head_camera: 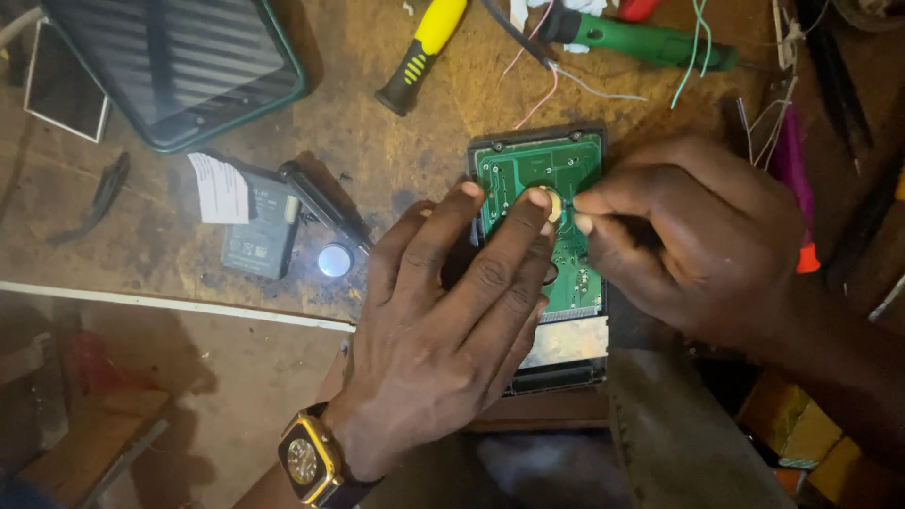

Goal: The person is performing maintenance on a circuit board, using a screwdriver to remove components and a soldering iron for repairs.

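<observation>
A hard drive (542, 160) lies on the worn wooden bench with its green circuit board (575, 273) facing up. My left hand (452, 320) rests flat on the drive, fingers spread, two fingertips pressing the board near its middle. It wears a gold wristwatch (306, 459). My right hand (688, 236) comes in from the right with thumb and forefinger pinched on a thin tool whose tip meets the board next to my left fingertip. Most of the tool is hidden inside the hand.
A tablet (179, 66) lies at the top left. A small lit flashlight (325, 221) and a dark battery pack (255, 226) sit left of the drive. A yellow-handled screwdriver (424, 52), a green-handled tool (641, 42), loose wires (556, 85) and a pink tool (790, 165) lie behind and right.
</observation>
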